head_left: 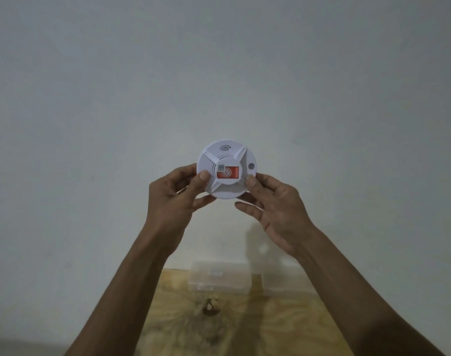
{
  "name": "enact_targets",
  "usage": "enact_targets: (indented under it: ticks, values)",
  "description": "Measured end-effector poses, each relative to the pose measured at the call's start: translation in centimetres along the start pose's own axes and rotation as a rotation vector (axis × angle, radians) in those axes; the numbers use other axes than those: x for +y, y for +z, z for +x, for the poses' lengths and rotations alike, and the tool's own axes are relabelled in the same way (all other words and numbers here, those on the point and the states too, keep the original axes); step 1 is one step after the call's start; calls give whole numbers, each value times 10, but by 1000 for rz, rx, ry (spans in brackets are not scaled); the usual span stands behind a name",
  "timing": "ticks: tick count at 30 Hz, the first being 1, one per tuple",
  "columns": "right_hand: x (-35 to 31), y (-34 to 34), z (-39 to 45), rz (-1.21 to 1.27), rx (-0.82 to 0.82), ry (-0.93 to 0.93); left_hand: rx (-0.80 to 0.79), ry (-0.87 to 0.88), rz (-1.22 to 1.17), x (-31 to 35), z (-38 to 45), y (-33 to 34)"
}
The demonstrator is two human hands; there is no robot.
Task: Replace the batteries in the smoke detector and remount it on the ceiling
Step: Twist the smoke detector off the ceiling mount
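A round white smoke detector (227,156) with a red label at its centre is held up in front of a plain pale wall. My left hand (176,192) grips its left rim, thumb on the front face and fingers curled behind and below. My right hand (273,204) pinches the right rim, thumb on the front edge, with the lower fingers stretched out beneath it. Both arms are raised from the bottom of the view.
Below the hands lies a wooden table (283,317) against the wall. A clear plastic box (220,278) sits at its far edge. A small dark object (211,307) lies on the wood nearer to me.
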State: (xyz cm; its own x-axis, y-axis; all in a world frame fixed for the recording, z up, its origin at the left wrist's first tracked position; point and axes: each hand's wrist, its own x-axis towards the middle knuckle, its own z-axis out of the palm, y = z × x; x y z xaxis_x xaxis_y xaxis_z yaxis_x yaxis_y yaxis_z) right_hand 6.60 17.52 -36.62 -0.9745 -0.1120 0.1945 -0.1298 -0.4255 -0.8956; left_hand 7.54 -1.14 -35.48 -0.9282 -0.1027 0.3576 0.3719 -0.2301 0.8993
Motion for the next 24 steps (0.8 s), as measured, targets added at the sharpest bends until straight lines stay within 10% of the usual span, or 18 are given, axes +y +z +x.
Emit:
enact_targets:
  ticks: [9,20,24]
  values:
    - [90,-42,-64,-73,52,-155,-69,-35,36,-88,-74,-23]
    - [103,-47,-141,-1085,-46,-831,-119,-130,266,-80,-142,-25]
    - [93,-42,-161,-841,-67,-424,-94,-57,128,-86,-160,-29]
